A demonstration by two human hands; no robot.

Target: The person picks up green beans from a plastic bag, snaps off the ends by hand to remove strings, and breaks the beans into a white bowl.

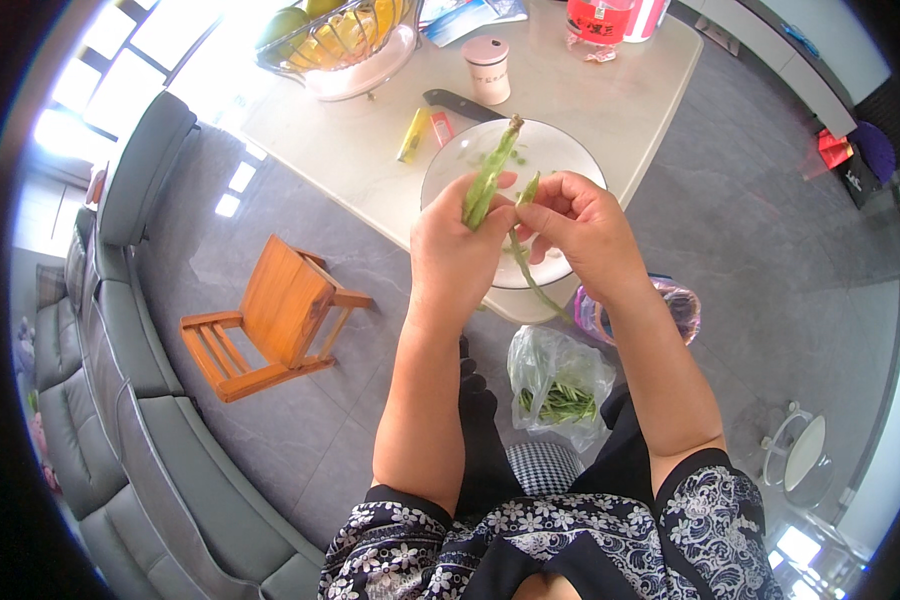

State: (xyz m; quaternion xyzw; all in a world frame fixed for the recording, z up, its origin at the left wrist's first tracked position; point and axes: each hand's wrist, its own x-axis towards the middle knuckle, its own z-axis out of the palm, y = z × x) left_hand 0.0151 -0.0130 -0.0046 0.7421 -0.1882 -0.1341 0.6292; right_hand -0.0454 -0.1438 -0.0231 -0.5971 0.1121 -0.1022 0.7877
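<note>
My left hand [454, 232] grips some green bean pods [487, 184], their stem ends pointing up and away. Its thumb tip meets the fingers of my right hand [581, 225], which pinch another green pod [527, 191]. From between the two hands a long thin green strip [529, 274] hangs down past the table corner. Under both hands lies a white dark-rimmed plate [450, 154] with a few green bits on it; the hands hide much of its middle. Below, a clear plastic bag [529, 352] holds many green bean pods [562, 403].
A black-handled knife [461, 103] lies partly hidden by the plate. Beside it stand a lidded pink cup [487, 71] and a wire fruit basket [337, 37]. A lined bin [679, 300] sits under my right forearm. A wooden chair [281, 307] and grey sofa [172, 435] are to the left.
</note>
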